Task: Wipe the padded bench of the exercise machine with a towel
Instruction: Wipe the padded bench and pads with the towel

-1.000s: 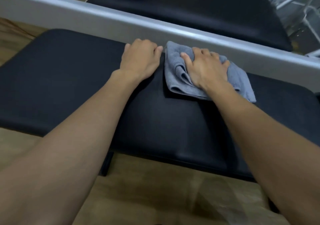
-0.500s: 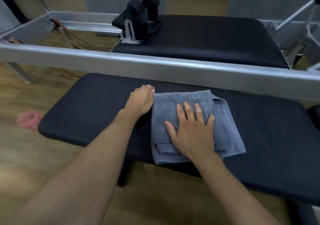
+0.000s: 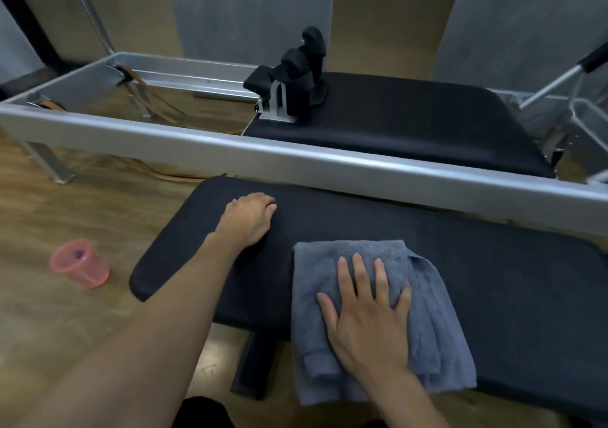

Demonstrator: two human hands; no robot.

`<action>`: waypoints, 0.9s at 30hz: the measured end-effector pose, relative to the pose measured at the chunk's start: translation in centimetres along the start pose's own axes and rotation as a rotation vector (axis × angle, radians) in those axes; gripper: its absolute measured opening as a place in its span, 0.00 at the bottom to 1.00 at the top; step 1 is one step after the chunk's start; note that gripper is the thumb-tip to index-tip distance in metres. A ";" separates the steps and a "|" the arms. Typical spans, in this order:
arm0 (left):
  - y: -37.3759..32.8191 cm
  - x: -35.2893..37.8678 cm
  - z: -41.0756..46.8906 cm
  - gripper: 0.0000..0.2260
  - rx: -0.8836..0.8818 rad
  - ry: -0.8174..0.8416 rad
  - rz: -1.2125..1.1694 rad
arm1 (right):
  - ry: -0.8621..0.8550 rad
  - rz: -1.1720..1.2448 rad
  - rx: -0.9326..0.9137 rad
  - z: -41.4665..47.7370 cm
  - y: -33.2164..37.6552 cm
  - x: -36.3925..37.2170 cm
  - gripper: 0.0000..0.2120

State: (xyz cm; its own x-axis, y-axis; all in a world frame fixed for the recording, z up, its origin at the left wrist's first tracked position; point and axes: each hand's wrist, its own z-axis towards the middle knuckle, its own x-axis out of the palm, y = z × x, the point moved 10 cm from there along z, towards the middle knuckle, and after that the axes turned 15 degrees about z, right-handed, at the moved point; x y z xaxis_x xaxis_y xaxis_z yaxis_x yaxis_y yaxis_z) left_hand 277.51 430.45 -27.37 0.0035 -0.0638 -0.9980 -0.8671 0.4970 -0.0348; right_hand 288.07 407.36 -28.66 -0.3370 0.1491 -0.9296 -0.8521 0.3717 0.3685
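A translucent pink plastic cup (image 3: 79,267) is standing on the wooden plank floor (image 3: 49,322) at far left, blurred, well apart from the black padded bench (image 3: 493,279) that is carrying your work; just right of it, your left hand (image 3: 247,221) is resting knuckles-up on the bench's upper surface near its rounded left end, its fingers (image 3: 263,201) curling downward against the padding and holding nothing, clear of the cloth; a dark bench leg (image 3: 255,363) is showing beneath the near edge, below the gap between your arms; further right, the folded blue-grey terry towel (image 3: 427,312) is lying on the bench's middle, its near end draping over the front edge towards you; your right hand (image 3: 368,322) is pressing flat on top of that towel, its fingers (image 3: 360,273) spreading wide and straight rather than pinching the fabric, palm down; behind both hands, a long silver metal frame rail (image 3: 296,157) is running across from left to right, just beyond the bench's far edge; past the rail, a second black padded carriage (image 3: 411,121) is sitting inside the frame, with black cushioned shoulder blocks (image 3: 297,78) standing upright at its left end on a silver bracket; at far right, thin silver tubing with a black grip (image 3: 559,82) is slanting upward.
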 end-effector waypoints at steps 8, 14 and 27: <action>2.1 0.5 3.0 0.16 0.094 -0.273 -0.005 | -0.030 0.034 0.021 17.0 1.3 1.9 0.32; 3.7 1.8 3.5 0.18 0.068 -0.145 -0.011 | -0.076 0.003 0.039 20.9 2.3 1.1 0.31; 4.0 1.5 1.5 0.20 0.099 0.086 0.046 | -0.031 0.004 -0.040 1.6 9.2 3.5 0.34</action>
State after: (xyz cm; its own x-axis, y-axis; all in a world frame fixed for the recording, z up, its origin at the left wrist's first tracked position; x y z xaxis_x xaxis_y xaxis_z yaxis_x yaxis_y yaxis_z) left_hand 274.77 433.67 -29.12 -0.0812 -0.1112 -0.9905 -0.8119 0.5838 0.0010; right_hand 279.69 412.80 -28.56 -0.3284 0.1796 -0.9273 -0.8663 0.3340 0.3715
